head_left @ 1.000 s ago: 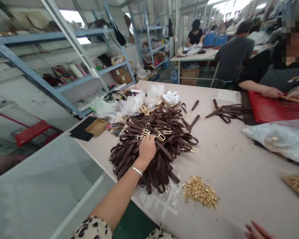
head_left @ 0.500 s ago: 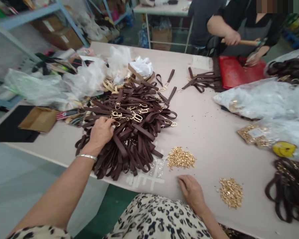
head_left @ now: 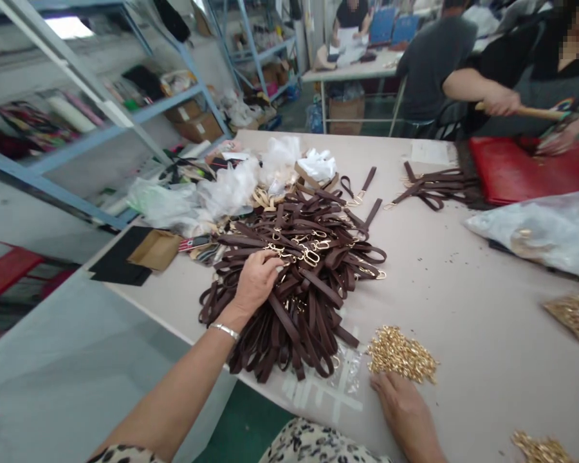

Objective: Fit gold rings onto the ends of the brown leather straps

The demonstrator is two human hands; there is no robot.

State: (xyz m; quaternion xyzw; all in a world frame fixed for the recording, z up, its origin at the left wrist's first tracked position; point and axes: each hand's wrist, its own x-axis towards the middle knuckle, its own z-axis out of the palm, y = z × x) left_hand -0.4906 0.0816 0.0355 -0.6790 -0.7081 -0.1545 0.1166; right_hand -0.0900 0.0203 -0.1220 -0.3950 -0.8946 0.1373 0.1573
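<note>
A heap of dark brown wrist straps (head_left: 309,321) with gold clasps (head_left: 311,257) covers the middle of the table. My left hand (head_left: 258,280) rests on the heap's left side. Its fingers are closed beside the clasps, and whatever they pinch is too small to make out. At the near edge of a pile of small gold metal pieces (head_left: 403,354) is my right hand (head_left: 405,408), palm down. Its fingers are bent and pressed together, their tips close against the pile. What they hold, if anything, is hidden.
Crumpled plastic bags (head_left: 231,193) lie behind the straps, near a brown envelope (head_left: 155,251). A second gold pile (head_left: 540,448) is at lower right, a filled white bag (head_left: 550,225) beyond it. Across the table, a person's hand (head_left: 499,101) grips a wooden-handled tool over a red pad (head_left: 506,170).
The view has swung left and up. My right hand has moved forward to the edge of the gold pile. My left hand stays on the straps, its fingers more tightly closed.
</note>
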